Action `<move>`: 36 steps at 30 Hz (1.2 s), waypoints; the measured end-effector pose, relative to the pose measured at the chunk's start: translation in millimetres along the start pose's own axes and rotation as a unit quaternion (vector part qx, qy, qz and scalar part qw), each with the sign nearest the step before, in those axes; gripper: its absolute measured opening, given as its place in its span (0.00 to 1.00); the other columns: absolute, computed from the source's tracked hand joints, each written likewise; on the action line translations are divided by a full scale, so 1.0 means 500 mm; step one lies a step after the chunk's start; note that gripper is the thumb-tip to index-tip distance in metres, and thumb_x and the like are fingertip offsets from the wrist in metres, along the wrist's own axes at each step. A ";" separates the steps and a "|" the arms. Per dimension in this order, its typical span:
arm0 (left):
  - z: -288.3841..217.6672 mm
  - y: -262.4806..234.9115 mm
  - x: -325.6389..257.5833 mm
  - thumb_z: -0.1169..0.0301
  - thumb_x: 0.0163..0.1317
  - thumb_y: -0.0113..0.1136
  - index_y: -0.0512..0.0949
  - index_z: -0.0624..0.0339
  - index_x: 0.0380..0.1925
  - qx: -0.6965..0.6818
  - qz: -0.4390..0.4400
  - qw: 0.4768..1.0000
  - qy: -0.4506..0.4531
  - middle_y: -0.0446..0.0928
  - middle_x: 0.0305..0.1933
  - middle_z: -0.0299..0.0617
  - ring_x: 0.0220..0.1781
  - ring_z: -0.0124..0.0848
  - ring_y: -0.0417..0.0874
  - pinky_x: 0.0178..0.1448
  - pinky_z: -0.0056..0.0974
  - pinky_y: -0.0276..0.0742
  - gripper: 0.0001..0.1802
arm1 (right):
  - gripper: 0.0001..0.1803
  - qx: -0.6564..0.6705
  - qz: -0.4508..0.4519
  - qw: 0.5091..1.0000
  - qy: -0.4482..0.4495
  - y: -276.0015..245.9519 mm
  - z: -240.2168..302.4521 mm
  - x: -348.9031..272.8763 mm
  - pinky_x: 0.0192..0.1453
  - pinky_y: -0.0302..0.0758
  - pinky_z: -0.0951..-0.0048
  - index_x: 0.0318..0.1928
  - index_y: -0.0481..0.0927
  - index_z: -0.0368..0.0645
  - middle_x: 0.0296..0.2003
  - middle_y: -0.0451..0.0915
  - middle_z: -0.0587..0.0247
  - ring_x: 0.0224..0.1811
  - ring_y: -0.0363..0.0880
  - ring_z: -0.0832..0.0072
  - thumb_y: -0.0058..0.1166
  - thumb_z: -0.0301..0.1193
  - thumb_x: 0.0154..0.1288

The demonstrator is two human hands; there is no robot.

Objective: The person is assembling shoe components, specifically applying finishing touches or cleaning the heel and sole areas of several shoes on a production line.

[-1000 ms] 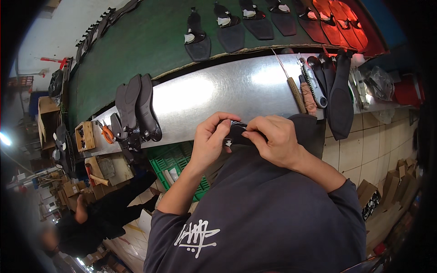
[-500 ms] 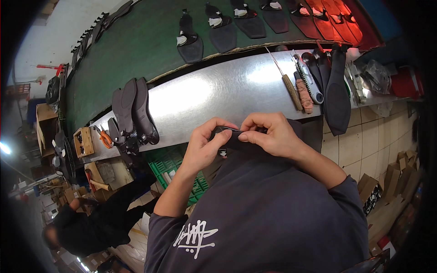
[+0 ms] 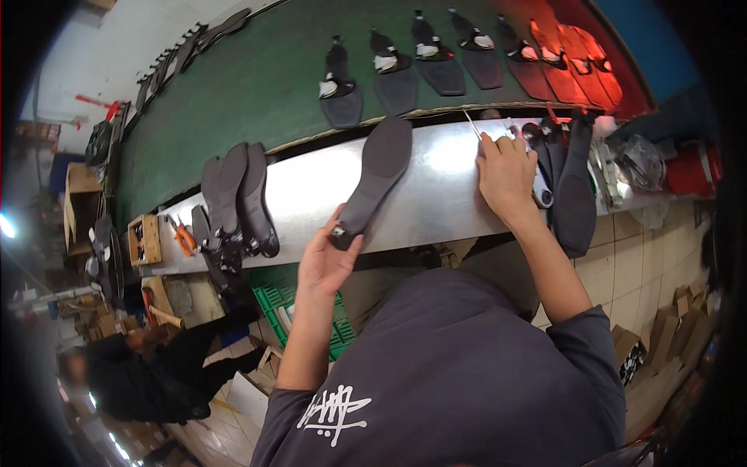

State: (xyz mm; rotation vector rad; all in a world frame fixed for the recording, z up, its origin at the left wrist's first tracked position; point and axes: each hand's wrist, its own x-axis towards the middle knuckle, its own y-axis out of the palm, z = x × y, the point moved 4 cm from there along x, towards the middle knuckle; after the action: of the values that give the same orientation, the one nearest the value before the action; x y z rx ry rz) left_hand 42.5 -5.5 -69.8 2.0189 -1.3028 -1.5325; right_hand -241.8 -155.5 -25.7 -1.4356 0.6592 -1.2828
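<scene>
My left hand [image 3: 331, 257] is closed on the narrow heel end of a black sandal [image 3: 383, 159], whose long flat sole face shows. A small shiny spot glints by my fingers, and the sandal's broad toe end points away over the metal bench. Farther right, my right hand [image 3: 507, 175] lies over the hand tools with its fingers bent and their undersides hidden. The thin shaft of an awl [image 3: 470, 121] sticks out past those fingers; its handle is covered. Beside the hand shows a utility knife [image 3: 542, 189], partly covered.
Several black sandals [image 3: 233, 191] lean on the left of the metal bench [image 3: 307, 187], near orange-handled pliers [image 3: 184, 238] and a small wooden box [image 3: 145, 240]. More sandals [image 3: 441, 66] line the green surface [image 3: 241, 101]. A dark sandal [image 3: 574, 194] overhangs at right. A person [image 3: 148, 373] is at lower left.
Both hands were together near my body, pinching a dark piece. They have parted: the left holds the sandal out over the bench, the right has reached right to the tools. The view has shifted slightly.
</scene>
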 end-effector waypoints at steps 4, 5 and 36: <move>0.028 0.017 0.008 0.71 0.62 0.58 0.76 0.55 0.52 -0.070 -0.044 0.996 -0.037 0.77 0.51 0.37 0.50 0.33 0.80 0.46 0.35 0.85 0.16 | 0.14 0.200 -0.009 0.979 -0.036 -0.007 0.023 -0.014 0.44 0.68 0.61 0.46 0.81 0.39 0.31 0.75 0.56 0.39 0.73 0.60 0.53 0.23 0.59; 0.033 0.027 0.008 0.70 0.62 0.59 0.78 0.56 0.48 -0.099 -0.062 0.992 -0.051 0.81 0.46 0.35 0.44 0.31 0.83 0.42 0.33 0.85 0.14 | 0.14 0.302 0.018 0.953 -0.024 -0.024 0.043 -0.022 0.42 0.70 0.63 0.46 0.80 0.38 0.31 0.75 0.55 0.36 0.73 0.61 0.51 0.21 0.59; 0.063 0.131 0.000 0.46 0.72 0.43 0.77 0.63 0.30 0.151 -0.052 0.948 0.275 0.78 0.24 0.40 0.23 0.22 0.76 0.26 0.28 0.69 0.30 | 0.27 0.691 0.418 0.568 0.157 -0.049 0.193 -0.147 0.20 0.61 0.85 0.68 0.60 0.40 0.22 0.76 0.69 0.17 0.66 0.88 0.47 0.28 0.70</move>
State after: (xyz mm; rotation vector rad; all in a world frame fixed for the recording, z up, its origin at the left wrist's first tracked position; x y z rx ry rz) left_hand -16.6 -32.7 -37.2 2.4889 -1.2588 -0.7307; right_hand -177.4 -50.1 -16.9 0.4599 0.2475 -0.7658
